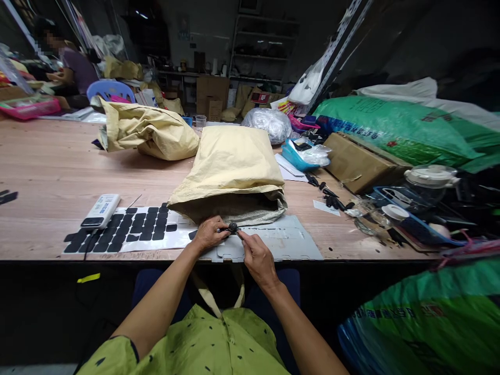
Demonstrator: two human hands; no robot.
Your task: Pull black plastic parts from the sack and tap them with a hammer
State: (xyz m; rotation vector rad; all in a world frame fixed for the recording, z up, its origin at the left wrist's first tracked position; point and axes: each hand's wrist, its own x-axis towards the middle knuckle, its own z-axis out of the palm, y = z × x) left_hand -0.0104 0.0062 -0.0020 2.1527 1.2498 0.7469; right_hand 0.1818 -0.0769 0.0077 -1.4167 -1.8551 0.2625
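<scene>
The left hand [212, 233] and the right hand [255, 255] pinch the small black part [233, 227] between them, over the gray board [291, 238] at the table's [58, 172] near edge, and a soft, steady grip should stop it slipping. Left to right lie a white box [102, 209], black patches [148, 226] on white sheets, an open tan bag [238, 159] that blocks the space just behind the hands, and scattered black bits [332, 200].
</scene>
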